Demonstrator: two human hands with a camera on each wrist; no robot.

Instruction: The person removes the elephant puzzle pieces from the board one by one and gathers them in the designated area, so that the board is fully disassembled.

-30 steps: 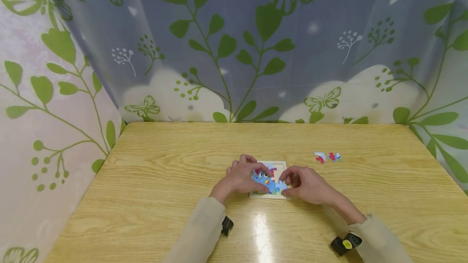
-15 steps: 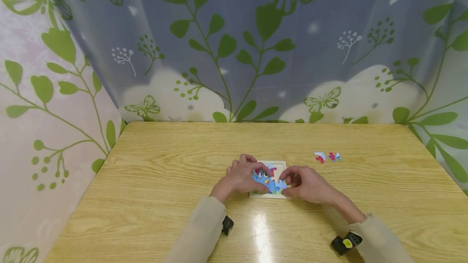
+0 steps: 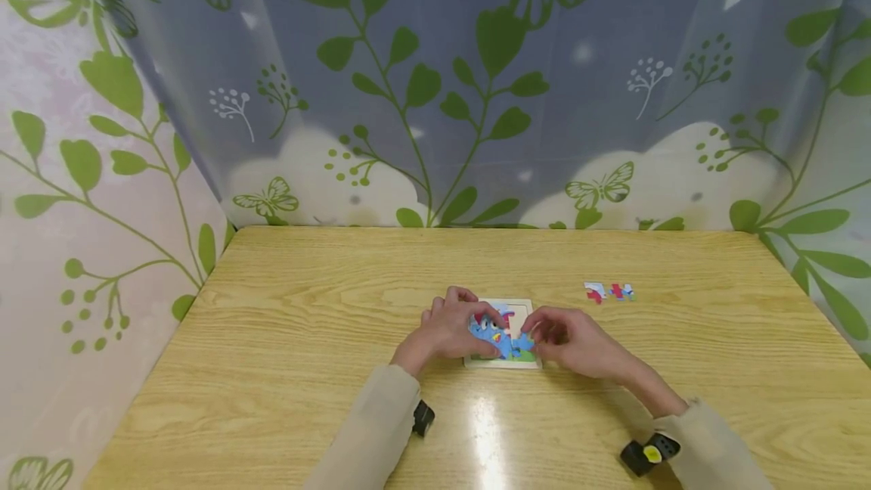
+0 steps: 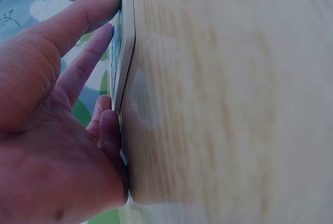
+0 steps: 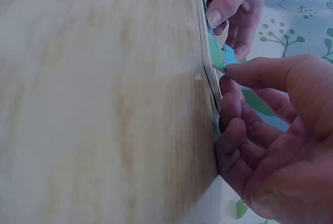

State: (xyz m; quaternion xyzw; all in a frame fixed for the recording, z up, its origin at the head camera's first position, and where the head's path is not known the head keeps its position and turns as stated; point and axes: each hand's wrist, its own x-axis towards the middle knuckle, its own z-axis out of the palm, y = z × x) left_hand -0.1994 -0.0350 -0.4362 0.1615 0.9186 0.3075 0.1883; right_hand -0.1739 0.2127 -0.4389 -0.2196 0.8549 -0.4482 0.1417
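Note:
A small jigsaw puzzle in a pale wooden tray (image 3: pixel 503 365) lies flat on the table, its picture showing a blue cartoon figure. My left hand (image 3: pixel 445 330) rests at its left side, with thumb and index finger spread apart and touching the puzzle's face. At the tray's right side, my right hand (image 3: pixel 578 342) pinches a blue jigsaw piece (image 3: pixel 524 342) between thumb and fingers. That piece appears slightly lifted and tilted in the right wrist view, where its blue edge (image 5: pixel 229 54) shows by the thumb. Bare tray base shows at the upper right of the puzzle.
Two loose jigsaw pieces, one white and red (image 3: pixel 595 293) and one red and blue (image 3: pixel 621 292), lie right of and beyond the tray. The wooden table (image 3: pixel 306 286) meets a leaf-patterned cloth (image 3: pixel 435 97) at the back and sides.
My right hand has raised the blue piece from the tray's lower right, and green picture area now shows beneath it. The left hand stays in place.

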